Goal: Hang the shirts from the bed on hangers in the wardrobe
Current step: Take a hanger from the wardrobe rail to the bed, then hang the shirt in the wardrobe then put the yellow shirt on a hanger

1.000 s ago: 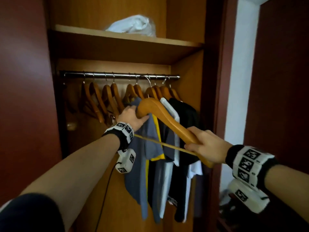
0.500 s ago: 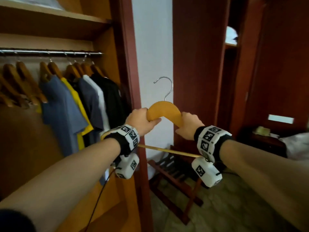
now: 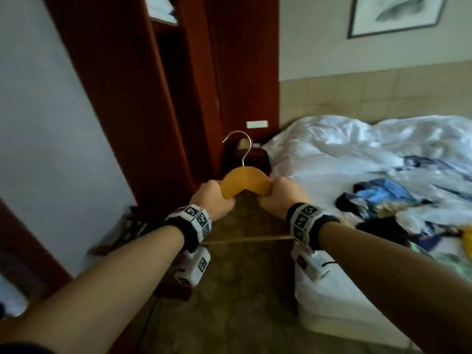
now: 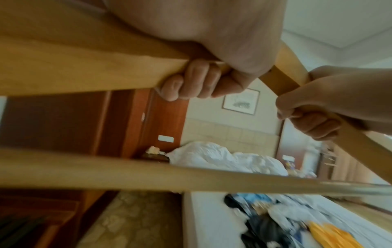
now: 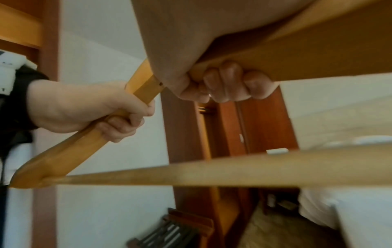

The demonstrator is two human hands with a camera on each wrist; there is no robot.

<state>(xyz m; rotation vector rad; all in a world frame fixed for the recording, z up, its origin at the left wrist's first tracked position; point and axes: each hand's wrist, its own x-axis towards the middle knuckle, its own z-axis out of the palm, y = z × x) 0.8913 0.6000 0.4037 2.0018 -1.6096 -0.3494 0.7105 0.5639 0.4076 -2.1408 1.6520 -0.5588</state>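
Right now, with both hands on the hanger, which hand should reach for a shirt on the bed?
Probably the right hand: the bed and its pile of shirts lie on that side. The left hand grips the hanger on the side away from the bed and could hold it alone.

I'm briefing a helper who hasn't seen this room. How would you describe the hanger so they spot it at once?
Start at the white bed on the right; in front of its near corner, two bare hands are raised. The left hand and right hand grip the sloping arms of a honey-coloured wooden hanger. Its curved silver hook points up, and it carries no shirt.
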